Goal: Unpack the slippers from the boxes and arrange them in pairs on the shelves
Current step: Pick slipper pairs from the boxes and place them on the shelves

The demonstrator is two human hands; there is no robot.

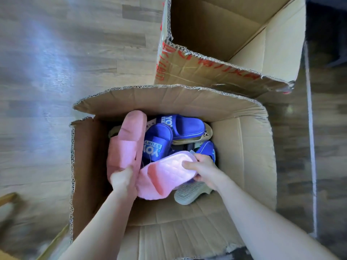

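Grey-brown wood-look plank floor lies under two open boxes in my one head view. Nearest me stands the open brown cardboard box that holds the slippers. Beyond its far right corner sits a second, torn cardboard box with red writing; I see no slippers in the part of it that shows.

My left hand is curled round the near end of one pink foam slide slipper, which stands on end along the box's left wall. My right hand grips the edge of the matching pink slipper, which lies footbed up across the middle of the box and touches the first one beside my left hand. Both are inside the box, not yet lifted clear, and no shelf is in view.

Under them lie blue slide slippers with white-lettered straps toward the far wall, and a grey-green slipper lying sole up below my right hand.

The risk, as I judge it, is in the lift. My right grip is only on an edge, so the soft slipper could fold and drop back into the pile. What look like thin tag threads near the blue strap might snag and drag a blue slipper up. The ragged box rim could also catch the upright slipper.
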